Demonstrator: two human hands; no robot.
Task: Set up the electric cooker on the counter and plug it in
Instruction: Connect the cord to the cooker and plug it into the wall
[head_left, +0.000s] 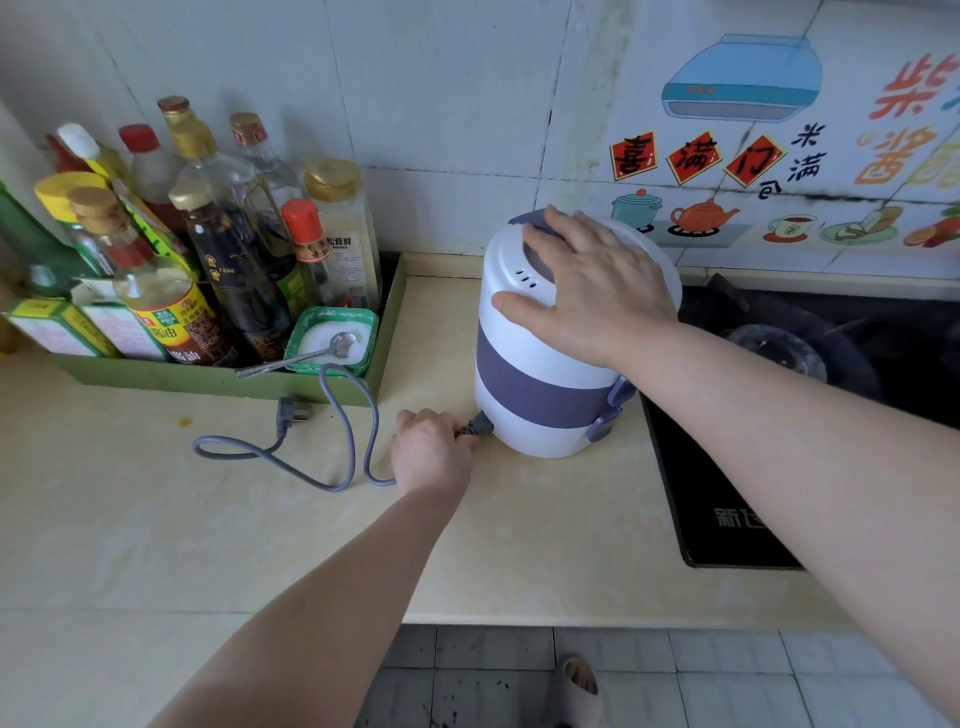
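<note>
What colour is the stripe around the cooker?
Purple band on the white cooker, head view.

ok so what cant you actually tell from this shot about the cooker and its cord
- Head view: whether the connector is fully seated in the cooker; the left hand covers the join.
- Head view: the lid's centre, hidden under the right hand.
- Head view: where a wall socket is; none shows, and the wall plug lies loose on the counter.
- Head view: any controls on the cooker's far side, turned away.
</note>
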